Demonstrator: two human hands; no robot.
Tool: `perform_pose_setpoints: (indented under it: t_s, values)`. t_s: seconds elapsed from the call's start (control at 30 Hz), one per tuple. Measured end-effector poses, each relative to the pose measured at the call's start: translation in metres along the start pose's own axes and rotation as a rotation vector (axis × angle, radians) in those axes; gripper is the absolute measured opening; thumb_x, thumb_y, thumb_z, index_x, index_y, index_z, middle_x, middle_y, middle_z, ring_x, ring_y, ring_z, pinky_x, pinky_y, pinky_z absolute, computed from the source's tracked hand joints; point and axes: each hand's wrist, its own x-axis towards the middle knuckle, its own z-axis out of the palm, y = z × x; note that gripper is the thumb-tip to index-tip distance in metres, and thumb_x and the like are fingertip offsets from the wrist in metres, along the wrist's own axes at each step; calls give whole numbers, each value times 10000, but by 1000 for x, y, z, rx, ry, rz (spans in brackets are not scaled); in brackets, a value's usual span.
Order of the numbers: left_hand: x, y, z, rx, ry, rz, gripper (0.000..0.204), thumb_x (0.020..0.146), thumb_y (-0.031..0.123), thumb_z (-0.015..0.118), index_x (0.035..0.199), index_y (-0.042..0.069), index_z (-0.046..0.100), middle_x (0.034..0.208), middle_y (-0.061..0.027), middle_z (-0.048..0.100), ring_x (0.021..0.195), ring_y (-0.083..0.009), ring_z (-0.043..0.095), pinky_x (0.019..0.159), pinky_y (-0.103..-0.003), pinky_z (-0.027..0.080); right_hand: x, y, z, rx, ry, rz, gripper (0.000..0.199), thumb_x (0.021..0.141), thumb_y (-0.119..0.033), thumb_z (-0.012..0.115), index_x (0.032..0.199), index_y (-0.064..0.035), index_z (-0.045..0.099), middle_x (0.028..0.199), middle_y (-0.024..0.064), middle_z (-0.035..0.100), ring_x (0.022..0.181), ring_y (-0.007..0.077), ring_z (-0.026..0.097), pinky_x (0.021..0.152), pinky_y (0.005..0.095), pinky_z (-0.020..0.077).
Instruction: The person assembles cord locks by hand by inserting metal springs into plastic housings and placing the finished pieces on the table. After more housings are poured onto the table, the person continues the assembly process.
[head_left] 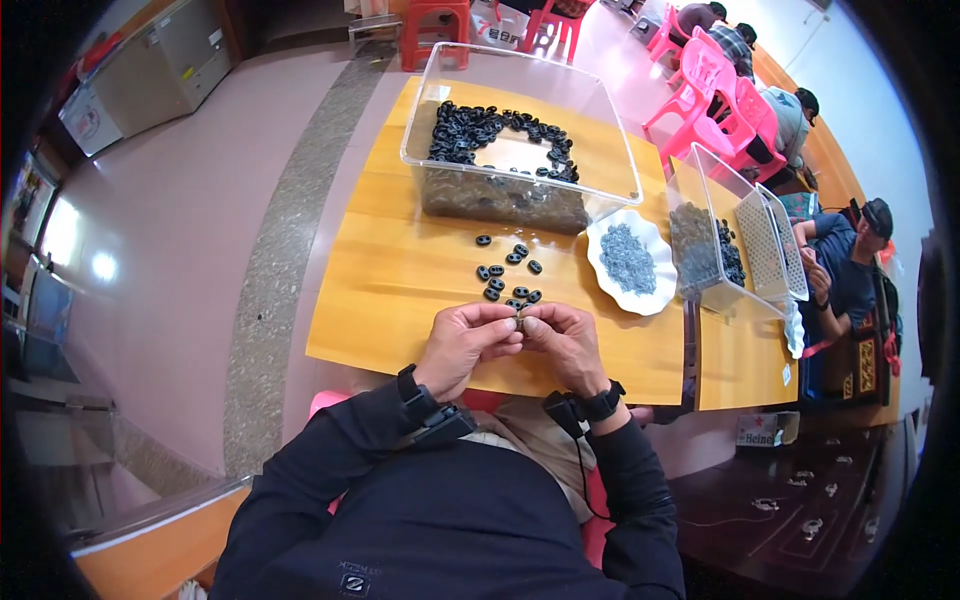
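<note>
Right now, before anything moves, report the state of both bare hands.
Left hand: closed, pinching a small dark piece, its shape mostly hidden.
Right hand: closed, pinching at the same small dark piece.

The fingers (490,334) mostly hide a small piece (518,322) (its shape unclear).

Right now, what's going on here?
Someone's left hand and right hand meet at the table's near side, pinching a small piece. Loose black parts lie just beyond, with a clear bin of similar ones behind. A white dish of grey-blue bits sits to the right.
</note>
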Motion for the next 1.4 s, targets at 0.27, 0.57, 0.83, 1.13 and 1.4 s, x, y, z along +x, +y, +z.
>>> perform_pose_setpoints:
  t_s: [0.27,0.57,0.83,1.13,1.4]
  values:
    - [-1,1,2,-13,9,2,190,889,46,603,1068,-16,599,953,-89,652,827,-145,652,770,-277,570,0,4,-1,51,-7,-9,114,898,-71,613,973,11,638,902,49,660,792,107,627,719,252,546]
    - [-1,-1,1,-7,13,7,181,881,32,608,1055,-14,600,955,-95,651,824,-150,653,756,-277,574,0,9,-3,-89,22,-111,98,876,-52,636,948,7,667,889,21,660,789,74,597,725,208,494]
    - [0,-2,0,-9,16,5,171,882,32,607,1047,-13,601,952,-98,651,815,-148,655,748,-272,576,1,9,-4,-162,24,-161,100,851,-22,648,937,15,684,891,33,664,800,88,599,736,218,489]
    - [0,-2,1,-7,9,-1,164,883,28,604,1042,-14,603,949,-95,651,819,-149,656,749,-270,577,1,10,-6,-167,13,-186,107,848,-15,648,943,13,688,906,50,671,816,102,607,751,229,493]
    - [-2,-1,2,-12,-6,-6,167,884,31,604,1044,-16,601,962,-100,650,820,-153,658,748,-274,578,0,10,-6,-124,6,-182,107,854,-11,642,948,10,688,915,54,676,815,102,611,754,232,499]
